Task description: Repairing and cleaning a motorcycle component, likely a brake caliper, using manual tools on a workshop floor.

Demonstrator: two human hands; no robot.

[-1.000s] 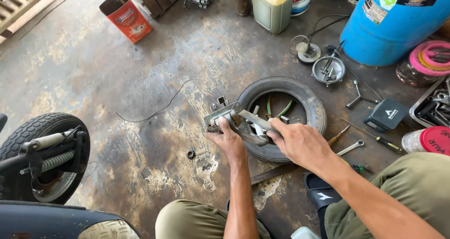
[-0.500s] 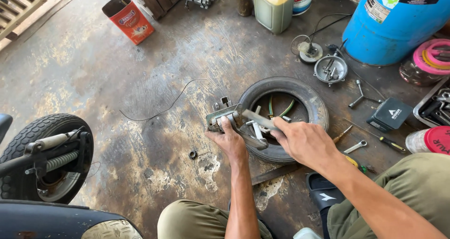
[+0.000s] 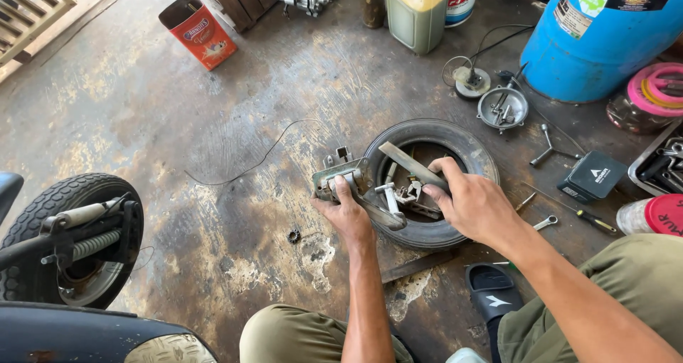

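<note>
A small black tyre (image 3: 455,137) lies flat on the stained concrete floor. Across its left rim rests a grey metal engine part (image 3: 341,180), and my left hand (image 3: 350,215) is closed over that part, pressing it against the tyre. My right hand (image 3: 473,205) grips a flat metal bar (image 3: 411,165) that slants up to the left over the tyre's hole. More small metal pieces (image 3: 405,196) sit inside the tyre between my two hands.
A scooter wheel with its spring (image 3: 71,238) stands at the left. A blue drum (image 3: 605,35), a yellow jug (image 3: 415,11), a red carton (image 3: 200,32), a round metal dish (image 3: 502,108), a black box (image 3: 592,178), a thin wire (image 3: 263,153) and loose wrenches (image 3: 548,146) surround the tyre.
The view has drifted slightly. Both hands stay on the part and the bar at the tyre, with only small shifts of the bar.
</note>
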